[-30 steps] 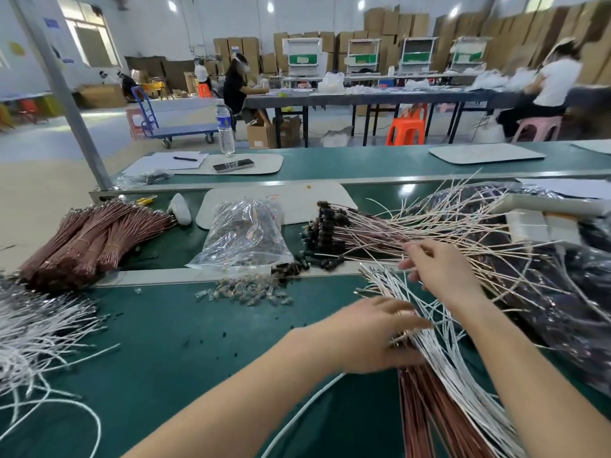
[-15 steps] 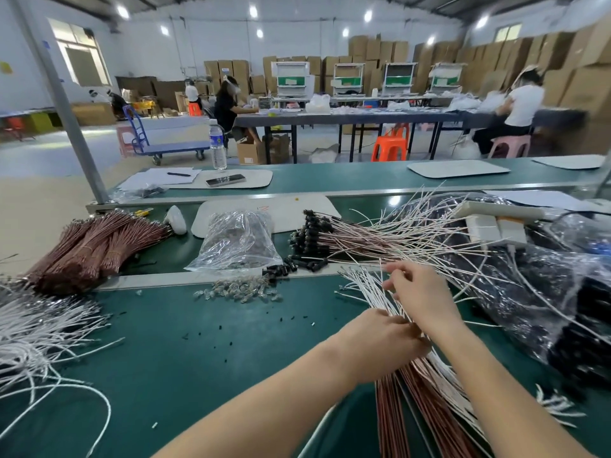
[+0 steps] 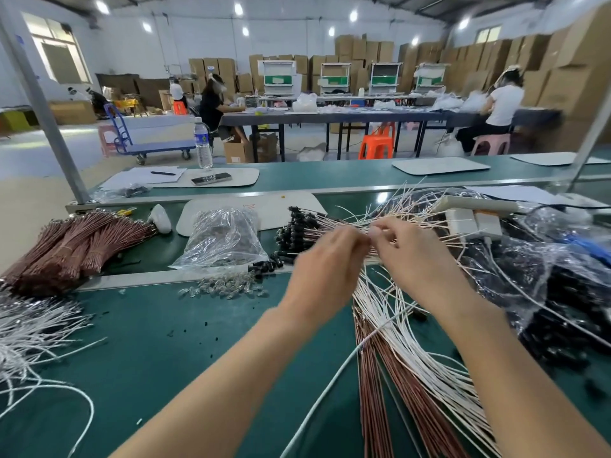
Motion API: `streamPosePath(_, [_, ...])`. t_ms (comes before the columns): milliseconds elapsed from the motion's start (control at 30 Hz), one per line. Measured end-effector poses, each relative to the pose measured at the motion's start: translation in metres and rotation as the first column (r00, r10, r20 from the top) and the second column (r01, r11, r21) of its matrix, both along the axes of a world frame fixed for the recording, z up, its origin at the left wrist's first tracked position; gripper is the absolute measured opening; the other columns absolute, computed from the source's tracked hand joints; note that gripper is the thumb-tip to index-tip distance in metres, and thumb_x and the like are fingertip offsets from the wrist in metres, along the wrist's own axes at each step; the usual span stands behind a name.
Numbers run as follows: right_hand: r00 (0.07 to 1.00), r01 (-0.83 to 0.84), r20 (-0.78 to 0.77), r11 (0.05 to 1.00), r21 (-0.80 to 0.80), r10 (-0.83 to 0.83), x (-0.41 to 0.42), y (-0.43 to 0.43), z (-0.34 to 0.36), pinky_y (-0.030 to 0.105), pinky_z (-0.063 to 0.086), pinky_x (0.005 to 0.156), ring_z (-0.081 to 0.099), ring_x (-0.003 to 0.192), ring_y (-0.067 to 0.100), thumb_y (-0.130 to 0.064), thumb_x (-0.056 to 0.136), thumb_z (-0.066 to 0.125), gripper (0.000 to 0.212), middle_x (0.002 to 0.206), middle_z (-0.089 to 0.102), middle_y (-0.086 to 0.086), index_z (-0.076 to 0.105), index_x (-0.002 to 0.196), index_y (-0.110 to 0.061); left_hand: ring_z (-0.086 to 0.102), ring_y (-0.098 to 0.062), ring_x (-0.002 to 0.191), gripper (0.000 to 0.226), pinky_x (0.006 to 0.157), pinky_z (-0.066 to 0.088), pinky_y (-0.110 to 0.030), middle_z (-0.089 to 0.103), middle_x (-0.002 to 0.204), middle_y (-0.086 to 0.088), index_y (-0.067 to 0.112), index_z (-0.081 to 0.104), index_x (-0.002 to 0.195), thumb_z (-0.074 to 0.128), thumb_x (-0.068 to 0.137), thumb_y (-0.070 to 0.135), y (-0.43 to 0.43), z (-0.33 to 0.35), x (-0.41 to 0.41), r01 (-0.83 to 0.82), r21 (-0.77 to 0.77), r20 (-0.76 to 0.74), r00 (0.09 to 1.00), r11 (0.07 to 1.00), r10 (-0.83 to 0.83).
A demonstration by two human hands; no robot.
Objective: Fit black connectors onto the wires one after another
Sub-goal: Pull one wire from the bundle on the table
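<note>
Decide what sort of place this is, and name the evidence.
Probably a factory assembly hall: stacked brown cardboard boxes line the back wall, and bundles of copper-brown wire lie on the long green workbench.

Warehouse hall, stacked cardboard boxes (image 3: 360, 52)

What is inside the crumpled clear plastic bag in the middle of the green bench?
Inside the crumpled clear plastic bag lie many small parts; folds and glare hide their shape.

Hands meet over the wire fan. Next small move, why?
Probably send the left hand to the loose black plastic connectors: its fingertips meet the right hand's above the thin white wires, and the blur shows no connector between them.
</note>
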State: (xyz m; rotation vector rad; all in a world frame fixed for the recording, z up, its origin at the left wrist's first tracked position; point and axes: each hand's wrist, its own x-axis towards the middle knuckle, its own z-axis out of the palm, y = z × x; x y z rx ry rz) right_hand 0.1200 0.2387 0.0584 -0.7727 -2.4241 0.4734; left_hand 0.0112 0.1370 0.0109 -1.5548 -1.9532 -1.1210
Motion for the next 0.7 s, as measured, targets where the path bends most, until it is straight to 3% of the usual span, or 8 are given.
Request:
streamPosePath(133, [0.982, -0.189, -0.007, 0.979, -0.074, 0.189, 0.001, -0.004, -0.012, 0.025, 0.051, 0.06, 0.063, 0.062, 0.011, -0.047, 0.106, 0.04, 0.037, 0.084, 0.069, -0.01, 0.066, 0.119, -0.024, 0.056, -0.002, 0.075, 0.004, 0.067, 0.047, -0.022, 0.061, 0.092, 0.019, 0.027, 0.058, 0.104, 0.055, 0.103, 0.028, -0.03, 0.011, -0.04, -0.105, 0.062, 0.183, 0.979, 0.993, 0.092])
streamPosePath(233, [0.96, -0.279, -0.061, 0.948, -0.155, 0.273, -0.004, -0.008, -0.022, 0.019, 0.05, 0.064, 0.066, 0.07, 0.006, -0.041, 0.103, 0.052, 0.025, 0.081, 0.07, -0.014, 0.071, 0.114, -0.029, 0.06, -0.003, 0.079, 0.005, 0.063, 0.045, -0.01, 0.064, 0.085, 0.016, 0.029, 0.055, 0.1, 0.055, 0.103, 0.025, -0.058, 0.001, -0.062, -0.135, 0.073, 0.326, 0.94, 0.988, 0.105])
streamPosePath(400, [0.95, -0.311, -0.052, 0.926, -0.214, 0.307, -0.016, -0.016, -0.045, 0.018, 0.046, 0.065, 0.062, 0.07, -0.006, -0.03, 0.104, 0.054, 0.02, 0.08, 0.071, -0.016, 0.072, 0.113, -0.033, 0.059, -0.008, 0.081, 0.005, 0.068, 0.048, -0.026, 0.065, 0.085, 0.013, 0.028, 0.06, 0.099, 0.057, 0.102, 0.026, -0.099, -0.03, -0.081, -0.194, 0.003, 0.43, 0.886, 0.981, 0.174])
streamPosePath(467, [0.947, -0.312, 0.0, 0.923, -0.224, 0.321, -0.021, -0.018, -0.055, 0.017, 0.043, 0.068, 0.059, 0.069, -0.012, -0.026, 0.104, 0.053, 0.022, 0.083, 0.073, -0.015, 0.071, 0.115, -0.033, 0.059, -0.012, 0.089, 0.006, 0.076, 0.049, -0.032, 0.065, 0.092, 0.013, 0.025, 0.062, 0.101, 0.057, 0.101, 0.028, -0.114, -0.044, -0.087, -0.27, -0.069, 0.366, 0.889, 0.96, 0.276])
streamPosePath(567, [0.939, -0.318, 0.075, 0.929, -0.191, 0.337, -0.032, -0.026, -0.073, 0.013, 0.036, 0.058, 0.055, 0.059, -0.011, -0.025, 0.105, 0.051, 0.023, 0.086, 0.073, -0.015, 0.071, 0.115, -0.031, 0.054, -0.028, 0.11, 0.019, 0.094, 0.044, -0.042, 0.065, 0.114, -0.001, 0.017, 0.066, 0.114, 0.062, 0.098, 0.026, -0.127, -0.07, -0.082, -0.523, -0.191, 0.021, 0.844, 0.83, 0.537])
streamPosePath(633, [0.927, -0.339, 0.113, 0.927, -0.159, 0.358, -0.042, -0.037, -0.084, 0.015, 0.034, 0.056, 0.053, 0.057, -0.01, -0.028, 0.106, 0.049, 0.024, 0.088, 0.073, -0.015, 0.07, 0.116, -0.034, 0.055, -0.029, 0.114, 0.024, 0.1, 0.04, -0.043, 0.065, 0.12, -0.003, 0.015, 0.068, 0.119, 0.066, 0.096, 0.023, -0.125, -0.087, -0.07, -0.533, -0.158, -0.122, 0.846, 0.831, 0.519])
streamPosePath(700, [0.917, -0.359, 0.136, 0.925, -0.124, 0.374, -0.052, -0.048, -0.092, 0.018, 0.036, 0.057, 0.053, 0.057, -0.009, -0.032, 0.105, 0.05, 0.023, 0.09, 0.074, -0.017, 0.07, 0.115, -0.037, 0.06, -0.022, 0.105, 0.021, 0.098, 0.04, -0.038, 0.07, 0.11, 0.002, 0.017, 0.071, 0.111, 0.061, 0.094, 0.026, -0.119, -0.1, -0.063, -0.411, -0.094, -0.19, 0.901, 0.907, 0.389])
